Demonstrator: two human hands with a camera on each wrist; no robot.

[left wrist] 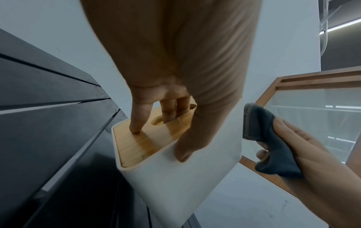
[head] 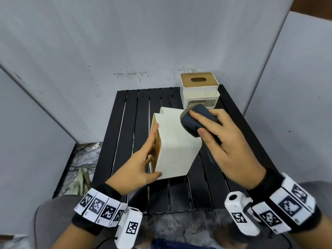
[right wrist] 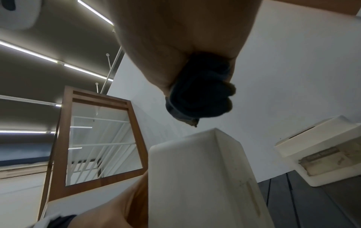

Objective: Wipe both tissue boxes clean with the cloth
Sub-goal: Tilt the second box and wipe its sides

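Observation:
A white tissue box [head: 176, 144] with a wooden lid [left wrist: 154, 135] is tipped on its side over the black slatted table [head: 179, 194]. My left hand [head: 142, 159] grips it: thumb on the white side, fingers on the lid, some in its slot. My right hand [head: 219, 139] holds a folded dark grey cloth [head: 197, 119] against the box's upper right edge; in the right wrist view the cloth [right wrist: 199, 95] hangs just above the box [right wrist: 205, 177]. A second white tissue box [head: 200, 90] with a wooden top stands upright at the table's back right corner.
Grey wall panels [head: 107, 42] enclose the table on three sides. A crumpled greenish rag [head: 80, 180] lies on the marbled floor to the left of the table. A wood-framed glass cabinet [right wrist: 97, 138] shows in the wrist views.

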